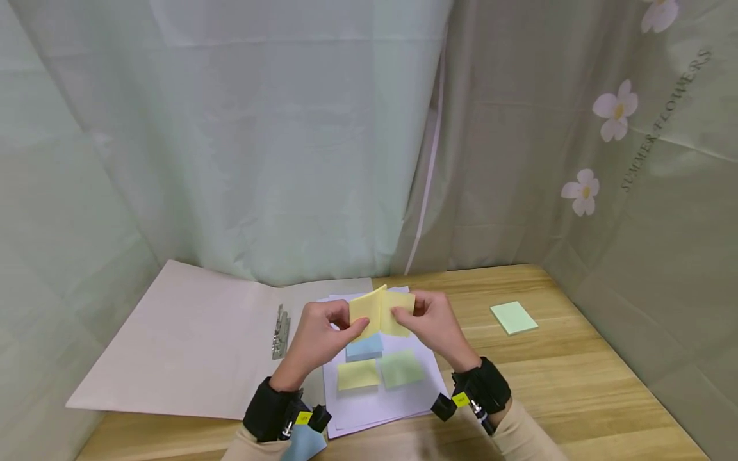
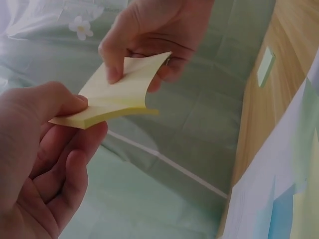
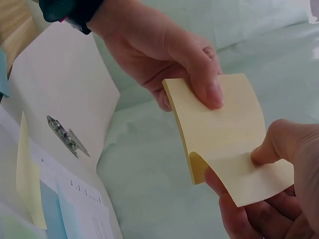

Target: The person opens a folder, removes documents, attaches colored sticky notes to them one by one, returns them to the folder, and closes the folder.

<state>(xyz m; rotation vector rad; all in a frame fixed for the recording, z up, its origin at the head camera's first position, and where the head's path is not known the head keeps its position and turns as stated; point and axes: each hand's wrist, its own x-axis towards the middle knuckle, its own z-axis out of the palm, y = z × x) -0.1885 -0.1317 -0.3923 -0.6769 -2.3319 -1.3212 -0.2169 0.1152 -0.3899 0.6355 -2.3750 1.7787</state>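
Above the papers, my left hand [image 1: 320,330] grips a pad of yellow sticky notes [image 1: 363,314] between thumb and fingers. My right hand [image 1: 435,323] pinches the free end of the top sheet [image 1: 396,312]. That sheet bends up from the pad, while its other end is still joined to it, as the right wrist view shows. Below the hands, white paper [image 1: 380,410] bears a blue sticky note [image 1: 364,347], a yellow sticky note [image 1: 357,375] and a green sticky note [image 1: 401,369].
An open folder [image 1: 190,346] with a metal clip [image 1: 280,333] spreads across the left of the wooden table [image 1: 576,384]. To the right lies a green sticky-note pad [image 1: 514,317]. Blue sticky notes [image 1: 305,443] lie by the left wrist. Curtains [image 1: 288,147] hang behind and beside the table.
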